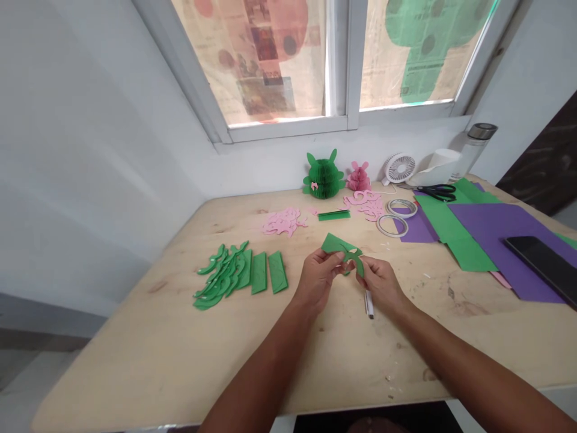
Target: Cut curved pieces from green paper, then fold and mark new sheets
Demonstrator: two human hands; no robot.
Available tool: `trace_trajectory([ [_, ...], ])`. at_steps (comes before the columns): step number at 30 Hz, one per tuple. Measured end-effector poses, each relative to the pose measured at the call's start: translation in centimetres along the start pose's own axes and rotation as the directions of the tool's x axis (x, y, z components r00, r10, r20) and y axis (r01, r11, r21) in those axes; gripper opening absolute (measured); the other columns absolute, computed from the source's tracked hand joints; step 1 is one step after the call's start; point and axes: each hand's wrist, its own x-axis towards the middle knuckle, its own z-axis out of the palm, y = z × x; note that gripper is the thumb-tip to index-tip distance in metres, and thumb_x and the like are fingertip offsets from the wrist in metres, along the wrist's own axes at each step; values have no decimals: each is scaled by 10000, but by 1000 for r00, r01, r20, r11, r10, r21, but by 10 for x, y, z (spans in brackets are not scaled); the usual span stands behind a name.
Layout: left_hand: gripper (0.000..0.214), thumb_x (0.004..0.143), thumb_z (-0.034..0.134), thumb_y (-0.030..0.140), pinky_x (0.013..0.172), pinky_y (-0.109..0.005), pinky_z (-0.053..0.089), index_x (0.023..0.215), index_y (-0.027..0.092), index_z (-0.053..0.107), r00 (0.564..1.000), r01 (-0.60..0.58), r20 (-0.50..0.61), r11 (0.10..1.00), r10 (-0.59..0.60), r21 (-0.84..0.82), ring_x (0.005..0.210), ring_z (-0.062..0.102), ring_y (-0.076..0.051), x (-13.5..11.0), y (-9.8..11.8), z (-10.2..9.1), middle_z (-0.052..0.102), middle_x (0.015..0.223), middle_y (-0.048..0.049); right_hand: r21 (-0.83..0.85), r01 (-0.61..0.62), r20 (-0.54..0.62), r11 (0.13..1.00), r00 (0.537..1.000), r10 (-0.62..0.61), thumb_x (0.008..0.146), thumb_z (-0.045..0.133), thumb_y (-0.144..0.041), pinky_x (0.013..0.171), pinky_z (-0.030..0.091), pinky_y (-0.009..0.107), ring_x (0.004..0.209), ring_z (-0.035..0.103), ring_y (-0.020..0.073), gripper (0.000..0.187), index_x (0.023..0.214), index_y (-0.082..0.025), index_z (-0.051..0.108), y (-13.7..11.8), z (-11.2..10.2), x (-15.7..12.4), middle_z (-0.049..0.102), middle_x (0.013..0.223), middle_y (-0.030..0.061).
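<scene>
My left hand (318, 278) and my right hand (382, 282) are closed together on a green paper cutout (339, 245), holding it just above the wooden table (180, 355). The fingers of both pinch its near edge, and its curved part sticks out between them. A white pen (369, 304) pokes out from under my right hand; I cannot tell whether the hand grips it or it lies on the table. A row of green paper pieces (238, 273) lies to the left of my left hand.
Pink paper cutouts (283, 221) and a folded green strip (333, 214) lie farther back. Green (323, 175) and pink (359, 176) paper figures stand by the wall. Tape rolls (393, 225), scissors (438, 192), a small fan (399, 168), coloured sheets (491, 225) and a phone (543, 261) fill the right.
</scene>
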Motion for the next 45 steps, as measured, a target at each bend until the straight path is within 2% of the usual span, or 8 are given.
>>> trace_trajectory([
  [6,175,602,766,253,644,-278,428,666,130,659,1000,-10,1,998,10,55,615,540,-121,0,0,1,630,668,-26,21,-34,24,999,999,33,813,493,-626,439,232,250,421,297,95,503,580,-183,541,-1,0,0,370,433,-49],
  [12,158,624,735,257,652,-279,412,670,130,651,999,-40,-13,997,41,70,606,507,-115,1,-3,0,599,635,-11,36,-59,43,998,997,58,828,473,-627,437,235,244,412,298,87,529,560,-176,541,1,1,0,379,417,-48],
  [19,168,617,734,263,642,-265,394,655,136,631,996,-74,-40,996,77,55,594,476,-98,1,-2,0,582,640,3,77,-85,55,993,995,80,828,516,-585,422,188,239,397,264,77,457,676,-163,609,5,2,0,375,413,-63],
  [31,179,618,724,276,620,-279,401,626,141,606,997,-71,-20,997,71,22,545,481,-102,0,-4,4,538,578,18,161,-122,55,979,992,115,825,536,-591,423,155,248,396,240,67,462,693,-155,608,5,3,-1,364,418,-68],
  [45,149,619,705,243,606,-260,397,638,148,592,994,-95,-57,995,96,19,512,451,-82,-2,-1,7,531,564,30,302,-215,72,929,977,203,766,609,-605,388,110,235,360,216,54,447,687,-166,585,2,9,-2,371,399,-77],
])
